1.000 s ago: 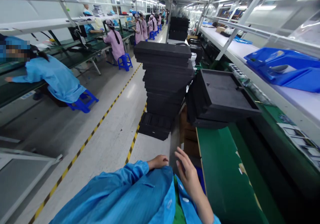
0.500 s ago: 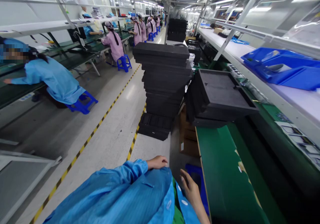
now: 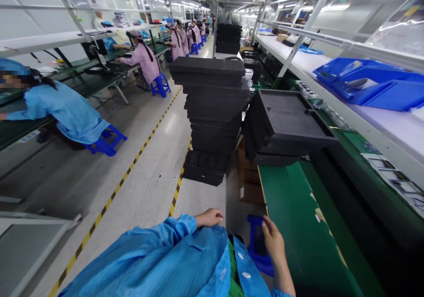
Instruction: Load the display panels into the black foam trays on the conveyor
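My left hand [image 3: 210, 217] hovers in front of the blue jacket [image 3: 185, 253] I wear, with its fingers loosely bent and nothing seen in them. On the other side, my right hand [image 3: 274, 239] is raised near the edge of the green work surface [image 3: 298, 217]. Its fingers are slightly apart and hold nothing that I can see. A blue stool [image 3: 256, 239] stands below, partly behind that hand. Ahead of me, a tall stack of black trays [image 3: 212, 98] rises from the floor. More black trays [image 3: 291, 116] sit piled on the green surface.
Brown boxes [image 3: 250, 184] stand under the green surface. Blue bins [image 3: 371, 83] lie on the white shelf at right. Yellow-black tape [image 3: 127, 173] marks the floor. At left, a person in blue [image 3: 66, 107] and several people in pink sit along a bench.
My right hand has moved right and slightly up, away from the jacket front towards the green surface. The left hand stays nearly still. My view has shifted slightly.
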### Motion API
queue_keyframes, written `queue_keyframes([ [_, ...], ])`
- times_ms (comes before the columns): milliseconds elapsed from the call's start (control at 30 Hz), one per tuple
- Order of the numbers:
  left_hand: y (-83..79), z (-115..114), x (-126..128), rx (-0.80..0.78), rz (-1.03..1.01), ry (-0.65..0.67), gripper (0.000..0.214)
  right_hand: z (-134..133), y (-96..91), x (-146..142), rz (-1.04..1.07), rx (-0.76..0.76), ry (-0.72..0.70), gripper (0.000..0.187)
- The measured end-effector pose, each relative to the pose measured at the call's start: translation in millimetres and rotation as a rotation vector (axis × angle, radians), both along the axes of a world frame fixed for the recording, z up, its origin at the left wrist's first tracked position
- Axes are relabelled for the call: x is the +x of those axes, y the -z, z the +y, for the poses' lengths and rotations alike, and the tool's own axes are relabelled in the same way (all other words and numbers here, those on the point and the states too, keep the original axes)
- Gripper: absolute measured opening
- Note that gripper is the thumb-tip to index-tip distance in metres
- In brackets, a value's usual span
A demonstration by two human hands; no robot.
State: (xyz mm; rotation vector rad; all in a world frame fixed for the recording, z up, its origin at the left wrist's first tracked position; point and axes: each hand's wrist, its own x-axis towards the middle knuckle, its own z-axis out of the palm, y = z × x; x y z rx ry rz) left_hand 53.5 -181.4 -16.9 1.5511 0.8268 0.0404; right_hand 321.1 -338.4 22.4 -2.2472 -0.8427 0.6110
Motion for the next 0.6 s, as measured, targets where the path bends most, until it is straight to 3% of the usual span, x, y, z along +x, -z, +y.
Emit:
queue_keyframes([
  [200, -8.3, 7, 32, -0.026, -0.053, -0.008, 0.032, 48, -17.6, 78, -0.151, -0.092, 0.19, 0.068],
  [400, -11.2, 18, 63, -0.022, -0.043, 0.132, 0.044, 102, -51.4, 128, -0.195, -0.289, 0.267, 0.057],
  [500, -4.2, 33, 76, -0.06, -0.022, 0.144, 0.052, 125, -50.0, 172, -0.174, -0.312, 0.353, 0.056],
  [600, 6.5, 47, 94, -0.162, 0.007, 0.073, 0.069, 145, -39.1, 224, -0.155, -0.332, 0.373, 0.055],
])
